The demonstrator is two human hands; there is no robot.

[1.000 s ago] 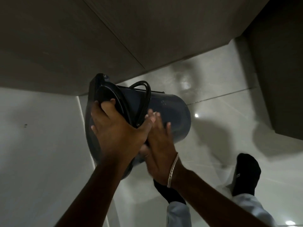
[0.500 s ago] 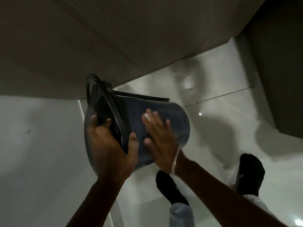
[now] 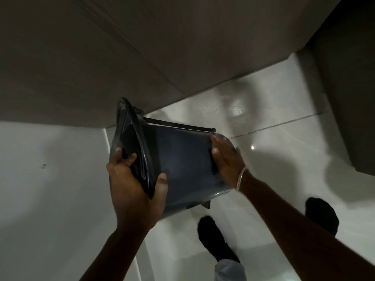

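Dark bucket [image 3: 182, 159] held on its side in the air above the pale tiled floor [image 3: 284, 110].
The left hand [image 3: 134, 185] grips the rim, fingers curled inside the mouth, thumb on the outer wall. The bucket's mouth faces left, its handle [image 3: 178, 125] lying along the top side. The right hand [image 3: 228, 159] presses flat, fingers straight, against the wall near the base, a bracelet [image 3: 241, 177] on its wrist.
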